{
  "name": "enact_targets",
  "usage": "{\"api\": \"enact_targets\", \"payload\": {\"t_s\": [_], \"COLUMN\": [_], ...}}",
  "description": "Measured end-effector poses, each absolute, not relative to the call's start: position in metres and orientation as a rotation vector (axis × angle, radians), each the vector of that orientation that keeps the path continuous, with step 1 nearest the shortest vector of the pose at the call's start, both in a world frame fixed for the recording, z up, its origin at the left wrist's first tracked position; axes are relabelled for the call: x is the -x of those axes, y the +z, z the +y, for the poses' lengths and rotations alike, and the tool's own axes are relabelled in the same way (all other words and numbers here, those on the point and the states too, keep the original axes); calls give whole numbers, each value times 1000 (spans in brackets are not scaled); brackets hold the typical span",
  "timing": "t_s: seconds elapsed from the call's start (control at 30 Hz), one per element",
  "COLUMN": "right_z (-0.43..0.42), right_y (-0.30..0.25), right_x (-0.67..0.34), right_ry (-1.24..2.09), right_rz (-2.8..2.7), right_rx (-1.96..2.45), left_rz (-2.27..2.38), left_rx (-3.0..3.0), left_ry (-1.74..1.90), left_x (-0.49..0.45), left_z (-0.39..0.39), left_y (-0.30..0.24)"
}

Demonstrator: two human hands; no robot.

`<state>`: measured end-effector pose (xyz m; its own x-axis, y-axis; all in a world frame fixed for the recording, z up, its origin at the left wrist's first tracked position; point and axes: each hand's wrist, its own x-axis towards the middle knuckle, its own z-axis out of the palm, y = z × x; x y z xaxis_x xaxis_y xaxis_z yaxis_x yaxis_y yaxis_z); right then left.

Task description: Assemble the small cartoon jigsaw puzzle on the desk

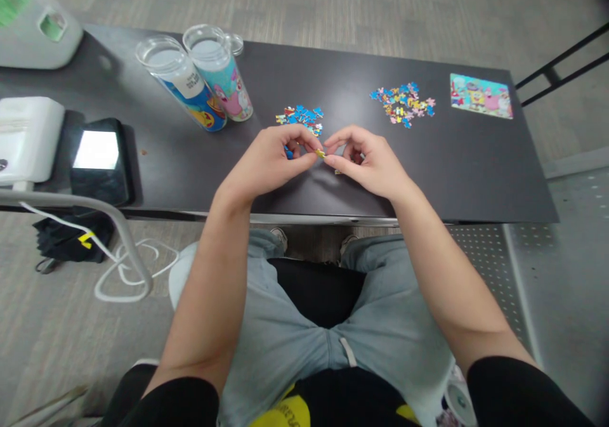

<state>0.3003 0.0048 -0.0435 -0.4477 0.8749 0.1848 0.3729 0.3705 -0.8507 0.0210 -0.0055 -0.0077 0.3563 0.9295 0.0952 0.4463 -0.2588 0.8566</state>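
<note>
My left hand (273, 157) and my right hand (364, 160) meet above the near middle of the dark table (190, 154). Both pinch small jigsaw pieces (320, 153) together between thumb and fingertips; a yellow piece shows at the join and a blue bit under the left fingers. Just behind my hands lies a small heap of loose puzzle pieces (301, 115). A second, looser heap (403, 103) lies further right.
Two clear cartoon-printed tubes (204, 84) stand tilted at the back left, a lid (235, 44) behind them. A printed puzzle picture card (481, 95) lies at the far right. A black tablet (99, 160) and white devices (26, 138) sit at the left.
</note>
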Motion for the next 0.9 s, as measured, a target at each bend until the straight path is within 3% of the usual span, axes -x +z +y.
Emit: {"api": "enact_targets", "payload": {"t_s": [0.9], "right_z": [27], "right_y": [-51], "right_x": [-351], "right_ry": [806], "right_rz": [-2135], "right_rx": [1134], "left_rz": [1198], "left_rx": [-2113], "left_ry": [652], "left_x": [-64], "left_z": [2], "left_y": [-37]}}
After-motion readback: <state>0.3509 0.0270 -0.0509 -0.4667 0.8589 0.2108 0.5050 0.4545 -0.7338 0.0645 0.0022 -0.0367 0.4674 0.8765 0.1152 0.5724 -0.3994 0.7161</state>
